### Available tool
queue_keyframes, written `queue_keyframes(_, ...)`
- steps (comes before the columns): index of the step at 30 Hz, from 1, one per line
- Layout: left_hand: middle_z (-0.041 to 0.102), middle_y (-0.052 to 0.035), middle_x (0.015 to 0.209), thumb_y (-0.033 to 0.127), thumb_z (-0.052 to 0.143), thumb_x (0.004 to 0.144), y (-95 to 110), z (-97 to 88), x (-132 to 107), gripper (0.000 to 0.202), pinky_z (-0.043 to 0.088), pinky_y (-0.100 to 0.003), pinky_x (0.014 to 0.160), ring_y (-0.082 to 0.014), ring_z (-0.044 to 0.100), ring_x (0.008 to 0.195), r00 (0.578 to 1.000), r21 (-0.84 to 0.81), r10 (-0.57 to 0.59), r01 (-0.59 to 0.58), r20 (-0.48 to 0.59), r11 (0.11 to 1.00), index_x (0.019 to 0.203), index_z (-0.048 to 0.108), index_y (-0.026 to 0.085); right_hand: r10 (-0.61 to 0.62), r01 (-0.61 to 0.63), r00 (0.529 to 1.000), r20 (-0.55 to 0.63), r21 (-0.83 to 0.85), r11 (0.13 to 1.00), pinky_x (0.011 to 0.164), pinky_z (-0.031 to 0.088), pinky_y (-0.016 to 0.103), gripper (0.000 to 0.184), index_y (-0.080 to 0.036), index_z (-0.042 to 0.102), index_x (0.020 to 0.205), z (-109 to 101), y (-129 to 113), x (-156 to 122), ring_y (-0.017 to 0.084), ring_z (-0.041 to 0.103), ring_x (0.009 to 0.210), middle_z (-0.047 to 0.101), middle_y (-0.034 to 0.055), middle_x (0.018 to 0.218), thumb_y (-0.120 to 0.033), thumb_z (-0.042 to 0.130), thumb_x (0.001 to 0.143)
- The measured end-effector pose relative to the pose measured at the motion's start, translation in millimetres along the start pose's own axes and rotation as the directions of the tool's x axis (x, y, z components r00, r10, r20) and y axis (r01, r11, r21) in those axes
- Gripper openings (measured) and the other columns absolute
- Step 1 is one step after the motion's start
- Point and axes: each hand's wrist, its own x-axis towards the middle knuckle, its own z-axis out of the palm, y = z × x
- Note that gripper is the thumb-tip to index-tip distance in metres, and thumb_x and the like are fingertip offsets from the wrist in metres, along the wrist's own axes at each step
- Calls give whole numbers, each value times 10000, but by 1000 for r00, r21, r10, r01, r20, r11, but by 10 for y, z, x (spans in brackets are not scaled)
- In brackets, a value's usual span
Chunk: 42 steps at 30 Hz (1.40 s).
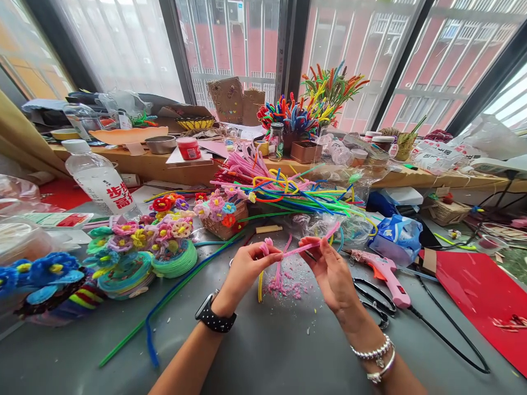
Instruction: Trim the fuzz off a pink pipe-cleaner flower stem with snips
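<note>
A pink pipe cleaner (300, 249) stretches between my two hands above the grey table. My left hand (248, 270) pinches one end, where a small curled pink loop (267, 246) stands above the fingertips. Thumb and fingers of my right hand (330, 270) close on the pipe cleaner further along, and its free tip slants up past them. Below lie pink fuzz clippings (288, 288) and another pink stem. A yellow pipe cleaner piece (260, 286) lies just under my left hand. Black-handled scissors (376, 299) rest to the right of my right hand.
A pink hot glue gun (385, 274) with a black cord lies right. Bundled pipe cleaners (288, 189) spread across the back. Fuzzy flower pots (175, 258) and a plastic bottle (99, 178) stand left. Green and blue stems (164, 302) cross the table. A red sheet (473, 296) lies far right.
</note>
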Motion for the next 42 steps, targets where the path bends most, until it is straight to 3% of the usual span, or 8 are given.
queue_keyframes(4,662,-49,701,279,638,636,-12,8,-5,160,422,-240,595,-143,546,643,1000,-9,9,-9,-25,1000,567,613,137,-6,5,1000,31,41,999,807,430,291,150,-218,630,816,-20,-1,15,110,580,693,612,-39,633,-329,615,717)
queue_keyframes(8,662,-49,718,292,625,651,-26,7,-10,165,417,-230,587,-143,548,649,999,20,43,-42,-27,999,593,622,137,-102,119,991,87,-217,969,697,430,266,122,-220,572,853,-9,12,-11,101,524,565,528,-64,522,-302,567,763)
queue_keyframes(11,653,-38,711,310,611,663,-21,10,-16,178,398,-218,543,-124,530,598,997,81,68,-66,-34,995,645,625,134,-169,237,971,171,-558,795,575,391,223,137,-191,600,821,23,8,-57,105,480,548,506,-43,543,-302,528,785)
queue_keyframes(13,661,-36,747,316,599,674,-15,16,-19,184,400,-219,547,-124,536,607,996,98,85,-81,-38,992,627,594,139,-180,276,961,210,-692,667,536,372,214,169,-181,615,806,42,2,-83,108,469,550,523,-26,582,-303,498,800)
queue_keyframes(16,673,-51,856,297,588,685,-12,22,-26,234,420,-231,611,-153,569,717,991,70,127,-125,-30,990,532,484,155,-201,315,949,243,-758,571,560,390,220,211,-176,619,809,51,4,-96,128,508,605,581,0,667,-313,458,817)
queue_keyframes(21,657,-90,962,292,588,691,-23,18,-46,253,431,-268,668,-195,581,814,987,84,157,-154,-25,984,531,434,170,-220,399,917,333,-773,493,639,415,238,215,-177,629,841,33,31,-83,157,557,709,631,30,776,-286,445,825)
queue_keyframes(37,669,-71,839,287,621,661,-22,25,-24,218,437,-261,642,-174,575,720,993,16,112,-111,-26,994,529,508,155,-170,379,925,340,-777,502,652,419,246,195,-177,640,845,37,18,-91,159,565,720,642,32,788,-255,464,821)
queue_keyframes(42,654,-54,726,303,627,657,-30,4,-22,192,414,-242,603,-147,534,647,996,7,87,-87,-13,996,567,578,140,-78,298,946,313,-754,586,640,447,250,217,-179,649,851,30,30,-60,160,570,719,643,35,795,-298,471,815)
